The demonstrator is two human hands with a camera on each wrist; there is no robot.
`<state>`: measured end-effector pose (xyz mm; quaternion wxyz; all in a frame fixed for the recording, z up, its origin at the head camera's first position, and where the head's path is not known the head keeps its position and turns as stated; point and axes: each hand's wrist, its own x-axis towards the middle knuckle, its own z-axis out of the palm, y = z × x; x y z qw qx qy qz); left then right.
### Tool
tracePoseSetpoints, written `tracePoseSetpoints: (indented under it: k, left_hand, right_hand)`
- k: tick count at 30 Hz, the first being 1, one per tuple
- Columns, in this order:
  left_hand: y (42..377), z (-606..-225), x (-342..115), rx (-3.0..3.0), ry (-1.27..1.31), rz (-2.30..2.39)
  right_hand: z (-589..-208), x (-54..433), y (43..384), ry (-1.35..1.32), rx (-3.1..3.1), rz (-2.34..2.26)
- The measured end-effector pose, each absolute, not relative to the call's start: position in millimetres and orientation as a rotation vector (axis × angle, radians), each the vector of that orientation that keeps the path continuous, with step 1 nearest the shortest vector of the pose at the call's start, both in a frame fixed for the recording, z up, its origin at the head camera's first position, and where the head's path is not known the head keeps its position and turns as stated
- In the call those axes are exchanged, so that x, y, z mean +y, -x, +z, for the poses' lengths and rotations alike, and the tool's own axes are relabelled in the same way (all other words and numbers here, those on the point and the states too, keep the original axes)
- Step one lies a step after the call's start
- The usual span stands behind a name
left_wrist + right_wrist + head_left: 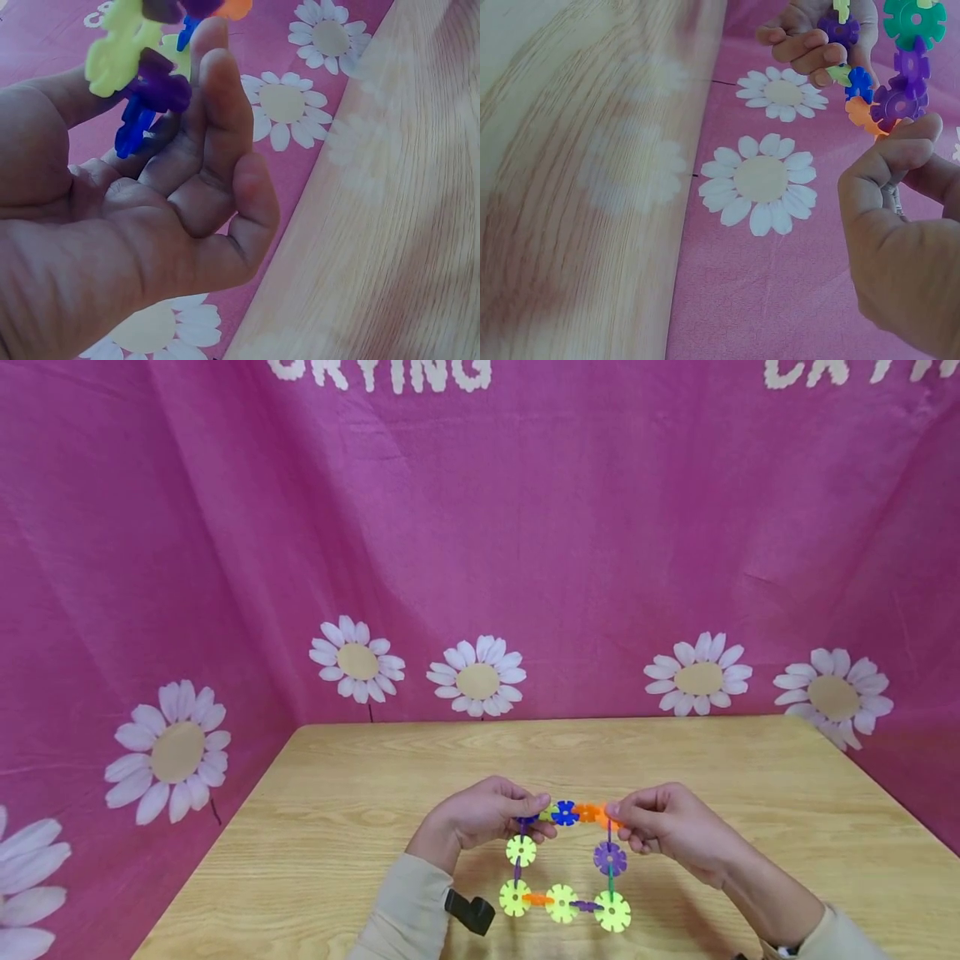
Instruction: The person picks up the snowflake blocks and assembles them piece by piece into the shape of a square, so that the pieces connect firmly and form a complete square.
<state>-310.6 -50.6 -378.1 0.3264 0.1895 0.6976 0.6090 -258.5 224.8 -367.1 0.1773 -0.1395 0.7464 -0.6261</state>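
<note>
Notched plastic discs in yellow, orange, purple, blue and green are slotted together into a four-sided frame (561, 903), held up over the table. My left hand (486, 810) pinches its upper left corner, where a blue disc (135, 127) and a purple disc (163, 81) join close to the palm. At the upper right corner, the thumb and fingers of my right hand (667, 827) pinch an orange disc, partly hidden by them. A purple disc (610, 858) hangs below that corner. The bottom side ends in a yellow disc (612, 911) at the right.
A wood-grain table (360, 827) lies beneath both hands. Pink cloth (570, 543) printed with white daisies hangs behind it and along its sides. A black strap piece (470, 912) sticks out from the left wrist.
</note>
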Motion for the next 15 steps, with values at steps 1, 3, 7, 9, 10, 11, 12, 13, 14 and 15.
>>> tracePoseSetpoints:
  k: [1,3,7,9,10,11,12,13,14,15]
  left_hand:
    - [310.7,-379.3,-50.6,1.824,-0.487,1.598]
    - [310.6,-381.3,-50.4,1.825,-0.484,1.602]
    - [310.3,-381.9,-49.9,1.832,-0.484,1.605]
    - [310.3,-381.2,-49.8,1.837,-0.48,1.605]
    - [310.3,-380.9,-49.7,1.839,-0.478,1.605]
    - [310.4,-380.6,-49.6,1.841,-0.475,1.605]
    - [310.5,-380.5,-49.5,1.84,-0.473,1.605]
    - [310.5,-380.3,-49.7,1.84,-0.472,1.602]
    - [310.6,-380.3,-49.7,1.838,-0.471,1.601]
    - [310.7,-380.4,-49.7,1.835,-0.473,1.6]
  right_hand:
    - [-367.6,224.5,257.9,0.399,2.115,-1.769]
    - [-368.3,223.9,257.1,0.405,2.123,-1.764]
    - [-369.0,223.3,256.9,0.413,2.156,-1.749]
    - [-369.1,223.3,257.3,0.417,2.172,-1.74]
    - [-368.9,223.3,257.5,0.419,2.177,-1.737]
    - [-368.8,223.2,257.7,0.423,2.181,-1.735]
    - [-368.6,222.9,257.8,0.427,2.183,-1.733]
    - [-368.4,222.8,257.9,0.432,2.184,-1.732]
    - [-368.4,222.8,257.9,0.438,2.183,-1.731]
    - [-368.9,222.6,257.9,0.448,2.182,-1.73]
